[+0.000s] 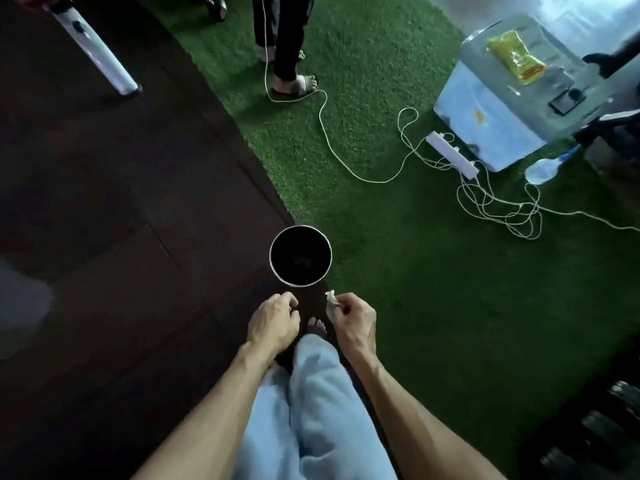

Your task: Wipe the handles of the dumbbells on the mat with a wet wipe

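My right hand (353,318) pinches a small crumpled white wet wipe (331,301) between thumb and fingers, just below and right of a round black bin (300,255) with a silver rim. My left hand (275,322) hovers beside it with fingers curled and nothing in them. Dark dumbbells (602,431) lie at the lower right edge, blurred and partly cut off. I am standing; my light blue trousers and one foot show below the hands.
A dark rubber mat (104,220) covers the left half; green turf (433,289) the right. White cables (498,206) and a power strip (452,154) lie on the turf near a pale box (491,109). Another person's legs (284,39) stand at the top.
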Demonstrator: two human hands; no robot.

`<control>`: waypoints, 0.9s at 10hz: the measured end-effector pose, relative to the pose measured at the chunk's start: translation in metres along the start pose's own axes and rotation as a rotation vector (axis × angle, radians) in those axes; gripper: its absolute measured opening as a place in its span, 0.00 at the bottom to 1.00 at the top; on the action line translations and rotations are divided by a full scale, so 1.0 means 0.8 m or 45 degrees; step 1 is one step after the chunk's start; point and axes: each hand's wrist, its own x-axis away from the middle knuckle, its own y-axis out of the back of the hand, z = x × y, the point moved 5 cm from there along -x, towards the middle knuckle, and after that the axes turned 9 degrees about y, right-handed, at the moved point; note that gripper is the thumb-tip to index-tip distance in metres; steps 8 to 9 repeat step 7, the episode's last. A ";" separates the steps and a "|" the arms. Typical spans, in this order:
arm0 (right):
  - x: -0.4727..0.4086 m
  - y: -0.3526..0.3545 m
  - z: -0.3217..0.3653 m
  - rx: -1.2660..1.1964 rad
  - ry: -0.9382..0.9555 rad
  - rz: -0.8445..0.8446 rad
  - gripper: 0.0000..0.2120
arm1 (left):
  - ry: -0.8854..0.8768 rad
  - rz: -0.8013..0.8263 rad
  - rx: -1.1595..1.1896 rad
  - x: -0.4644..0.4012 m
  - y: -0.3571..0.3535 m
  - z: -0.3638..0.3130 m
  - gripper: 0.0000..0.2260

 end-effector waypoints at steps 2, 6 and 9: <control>-0.113 -0.072 -0.034 0.016 -0.120 0.052 0.09 | -0.002 0.028 -0.010 -0.148 -0.003 -0.009 0.10; -0.267 -0.262 -0.167 0.036 -0.290 0.111 0.07 | -0.062 0.194 -0.146 -0.387 -0.109 0.029 0.11; -0.274 -0.288 -0.192 -0.001 -0.349 0.097 0.09 | -0.097 0.217 -0.208 -0.418 -0.126 0.036 0.12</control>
